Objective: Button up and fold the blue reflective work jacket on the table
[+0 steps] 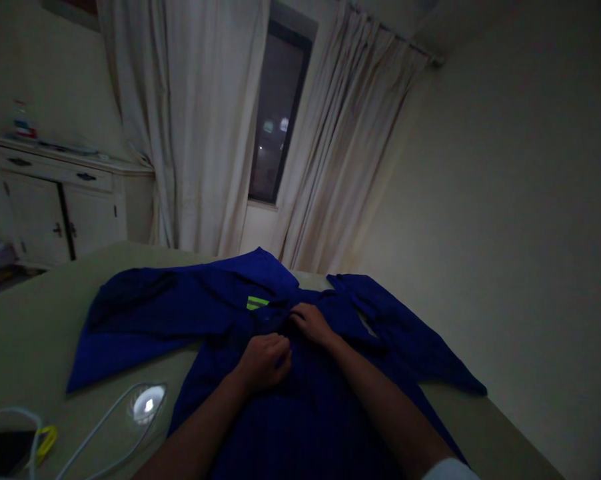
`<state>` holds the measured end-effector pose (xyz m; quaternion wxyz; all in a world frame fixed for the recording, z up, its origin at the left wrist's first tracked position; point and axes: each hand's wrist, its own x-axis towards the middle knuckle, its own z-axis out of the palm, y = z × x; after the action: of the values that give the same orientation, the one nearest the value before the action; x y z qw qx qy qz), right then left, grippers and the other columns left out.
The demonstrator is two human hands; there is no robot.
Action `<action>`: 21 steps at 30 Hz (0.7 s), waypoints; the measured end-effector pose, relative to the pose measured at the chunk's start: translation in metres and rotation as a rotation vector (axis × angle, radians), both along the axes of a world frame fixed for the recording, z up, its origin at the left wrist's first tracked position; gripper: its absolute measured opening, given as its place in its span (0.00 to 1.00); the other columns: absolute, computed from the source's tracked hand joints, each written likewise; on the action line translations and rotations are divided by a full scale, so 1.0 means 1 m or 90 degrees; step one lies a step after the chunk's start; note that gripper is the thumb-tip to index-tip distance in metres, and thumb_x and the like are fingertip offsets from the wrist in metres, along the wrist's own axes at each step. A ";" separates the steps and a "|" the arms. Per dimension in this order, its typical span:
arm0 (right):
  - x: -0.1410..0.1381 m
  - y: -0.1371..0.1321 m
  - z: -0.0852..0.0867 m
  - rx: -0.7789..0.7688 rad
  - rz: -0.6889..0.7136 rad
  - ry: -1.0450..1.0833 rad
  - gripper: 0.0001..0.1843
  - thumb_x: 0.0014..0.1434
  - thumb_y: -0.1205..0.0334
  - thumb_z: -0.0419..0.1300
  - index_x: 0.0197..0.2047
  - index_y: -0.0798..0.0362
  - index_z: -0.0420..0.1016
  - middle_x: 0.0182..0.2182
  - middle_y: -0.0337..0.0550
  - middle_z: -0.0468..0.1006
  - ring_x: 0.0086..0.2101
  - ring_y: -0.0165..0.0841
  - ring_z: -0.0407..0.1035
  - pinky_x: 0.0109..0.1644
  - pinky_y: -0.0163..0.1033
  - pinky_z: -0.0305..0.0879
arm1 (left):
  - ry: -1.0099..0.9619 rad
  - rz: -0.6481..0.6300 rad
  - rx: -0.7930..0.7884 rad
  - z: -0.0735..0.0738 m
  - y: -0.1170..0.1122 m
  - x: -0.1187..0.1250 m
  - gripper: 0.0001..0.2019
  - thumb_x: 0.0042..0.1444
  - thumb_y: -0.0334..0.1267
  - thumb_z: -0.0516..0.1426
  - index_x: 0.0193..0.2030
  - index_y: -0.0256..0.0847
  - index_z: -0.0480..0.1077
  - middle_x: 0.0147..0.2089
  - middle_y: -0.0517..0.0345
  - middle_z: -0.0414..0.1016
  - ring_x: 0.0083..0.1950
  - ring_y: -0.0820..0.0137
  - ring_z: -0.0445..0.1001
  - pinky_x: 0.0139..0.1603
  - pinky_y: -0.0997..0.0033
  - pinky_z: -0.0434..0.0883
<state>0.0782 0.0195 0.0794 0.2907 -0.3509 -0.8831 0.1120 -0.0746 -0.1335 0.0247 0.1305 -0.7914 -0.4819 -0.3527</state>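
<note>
A dark blue long-sleeved garment [300, 413] lies spread on a pale greenish surface, its sleeves stretched out to the left and right. Near its upper middle is a small yellow-green patch [257, 303]. My left hand [265, 360] rests on the cloth below that patch, fingers curled in on the fabric. Slightly farther off and to the right, my right hand [310, 323] is closed on the cloth near the collar, its fingertips bent down into it. The dim light hides the exact bit of fabric under each set of fingers.
A white cable [108, 413] loops over the surface [15, 347] at the lower left, around a round shiny object [149, 403]. A dark item with a yellow edge [45, 443] lies beside it. Behind stand a white cabinet [88, 213], curtains [205, 133] and a wall [505, 220].
</note>
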 end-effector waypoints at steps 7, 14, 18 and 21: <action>0.179 0.040 0.143 0.256 -0.474 0.393 0.29 0.73 0.52 0.40 0.66 0.55 0.68 0.62 0.70 0.67 0.61 0.61 0.63 0.60 0.68 0.59 | -0.065 0.034 -0.069 -0.004 0.003 -0.001 0.10 0.66 0.36 0.53 0.31 0.44 0.64 0.28 0.58 0.75 0.31 0.67 0.75 0.32 0.66 0.59; 0.159 0.037 0.067 0.195 -0.332 0.275 0.20 0.64 0.46 0.60 0.47 0.54 0.79 0.42 0.54 0.81 0.42 0.45 0.76 0.50 0.51 0.73 | -0.086 0.025 -0.151 -0.003 0.006 0.001 0.11 0.65 0.38 0.53 0.29 0.44 0.65 0.28 0.58 0.75 0.30 0.67 0.74 0.32 0.66 0.56; 0.077 0.035 -0.013 -0.094 -0.189 -0.075 0.24 0.60 0.50 0.68 0.56 0.52 0.79 0.56 0.55 0.77 0.57 0.46 0.71 0.62 0.48 0.66 | -0.088 0.046 -0.186 -0.001 0.004 -0.002 0.13 0.67 0.40 0.52 0.29 0.44 0.65 0.27 0.58 0.76 0.29 0.68 0.74 0.31 0.66 0.55; 0.044 0.042 -0.030 -0.126 -0.199 -0.115 0.13 0.60 0.55 0.69 0.46 0.52 0.83 0.50 0.55 0.80 0.55 0.47 0.73 0.62 0.49 0.65 | -0.087 0.066 -0.199 0.001 0.003 -0.003 0.13 0.67 0.40 0.53 0.29 0.44 0.65 0.27 0.59 0.76 0.29 0.68 0.75 0.31 0.66 0.54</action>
<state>0.1227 0.0612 0.0495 0.1880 -0.5193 -0.8250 0.1200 -0.0774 -0.1303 0.0258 -0.0094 -0.7504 -0.5786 -0.3195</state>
